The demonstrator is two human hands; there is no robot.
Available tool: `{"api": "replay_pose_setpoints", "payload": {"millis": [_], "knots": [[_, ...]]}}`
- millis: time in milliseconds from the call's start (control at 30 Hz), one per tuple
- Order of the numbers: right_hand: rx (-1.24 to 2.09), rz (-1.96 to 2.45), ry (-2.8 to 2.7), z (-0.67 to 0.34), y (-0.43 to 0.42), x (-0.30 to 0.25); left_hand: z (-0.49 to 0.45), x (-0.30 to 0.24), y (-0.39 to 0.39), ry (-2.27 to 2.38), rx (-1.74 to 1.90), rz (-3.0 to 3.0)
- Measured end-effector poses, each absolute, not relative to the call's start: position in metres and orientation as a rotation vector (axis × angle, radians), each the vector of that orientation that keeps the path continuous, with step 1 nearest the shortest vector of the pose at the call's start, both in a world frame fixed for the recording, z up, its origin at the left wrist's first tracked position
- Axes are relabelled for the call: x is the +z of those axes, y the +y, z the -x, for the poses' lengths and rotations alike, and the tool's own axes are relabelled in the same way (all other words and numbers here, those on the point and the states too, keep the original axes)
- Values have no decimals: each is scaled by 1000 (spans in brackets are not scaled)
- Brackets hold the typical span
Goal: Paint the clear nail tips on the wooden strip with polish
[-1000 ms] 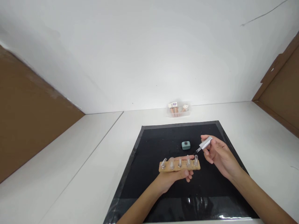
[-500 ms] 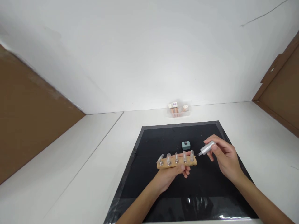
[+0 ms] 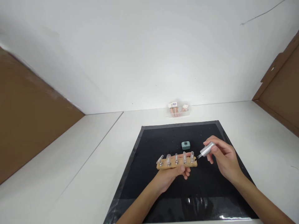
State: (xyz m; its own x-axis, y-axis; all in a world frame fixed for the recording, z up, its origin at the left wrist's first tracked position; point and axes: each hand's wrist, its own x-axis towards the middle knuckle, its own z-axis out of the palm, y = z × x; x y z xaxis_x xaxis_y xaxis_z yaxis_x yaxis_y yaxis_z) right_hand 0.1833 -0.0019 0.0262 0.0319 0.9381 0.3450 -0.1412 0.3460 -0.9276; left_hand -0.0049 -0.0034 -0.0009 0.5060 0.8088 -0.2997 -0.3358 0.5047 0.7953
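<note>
My left hand [image 3: 171,175] is closed around a light wooden strip [image 3: 163,166] from below, with the thumb on its near side. Several clear nail tips [image 3: 168,159] stand in a row on it, on small silver mounts; the leftmost leans to the right. Between the thumb and fingers of my right hand [image 3: 225,160] is a nail polish brush [image 3: 206,149] with a silver cap handle. Its bristles point down and left, close to the strip's right end; whether they touch it I cannot tell. Behind the strip sits a small teal bottle [image 3: 186,145] with a dark round opening.
Beneath the hands lies a black mat [image 3: 144,180], taped along its edges, on a white table [image 3: 98,174]. By the back wall stands a clear plastic box [image 3: 186,114] holding pinkish sticks with white tops. Brown boards [image 3: 28,115] flank both sides.
The brush in my right hand has dipped slightly, its tip now nearer the right end of the strip. My left hand and the strip have hardly moved.
</note>
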Motion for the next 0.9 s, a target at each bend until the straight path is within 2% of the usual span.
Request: {"api": "replay_pose_setpoints", "payload": {"millis": [267, 900], "knots": [[1101, 847, -1207, -182, -1, 24, 5, -2, -3, 708, 741, -774], [1068, 992, -1151, -180, 2, 25, 4, 2, -3, 689, 657, -769]]}}
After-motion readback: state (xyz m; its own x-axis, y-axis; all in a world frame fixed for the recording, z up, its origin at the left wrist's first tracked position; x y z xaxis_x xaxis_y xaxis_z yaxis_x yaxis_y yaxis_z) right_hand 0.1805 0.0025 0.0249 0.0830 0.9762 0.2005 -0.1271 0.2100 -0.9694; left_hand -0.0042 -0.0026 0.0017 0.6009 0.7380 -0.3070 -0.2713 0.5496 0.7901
